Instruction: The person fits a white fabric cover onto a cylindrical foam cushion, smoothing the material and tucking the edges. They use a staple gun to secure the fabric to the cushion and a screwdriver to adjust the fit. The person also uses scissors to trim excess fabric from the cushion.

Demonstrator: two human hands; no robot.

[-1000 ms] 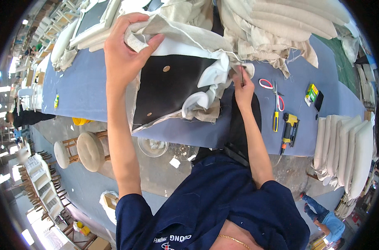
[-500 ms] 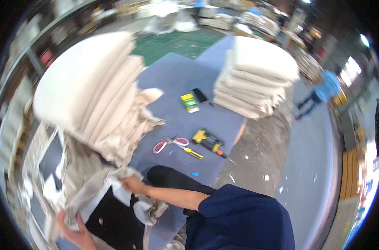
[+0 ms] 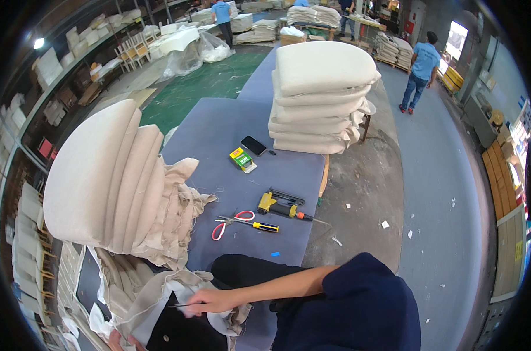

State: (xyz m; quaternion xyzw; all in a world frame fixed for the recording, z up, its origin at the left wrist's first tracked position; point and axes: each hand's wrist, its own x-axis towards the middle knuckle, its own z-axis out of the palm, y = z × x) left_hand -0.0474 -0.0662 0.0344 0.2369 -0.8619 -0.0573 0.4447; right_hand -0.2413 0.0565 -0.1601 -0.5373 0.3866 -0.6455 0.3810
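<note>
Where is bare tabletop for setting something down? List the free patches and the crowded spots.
Free: the blue table between the leaning cushions and the cushion stack, and the strip between the small box and the staple gun. Crowded: the near end, around the scissors, screwdriver and loose fabric.

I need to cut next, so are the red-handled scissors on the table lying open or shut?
Open. The scissors lie flat on the blue table, their two red handle loops spread apart, beside the yellow-handled screwdriver.
</note>
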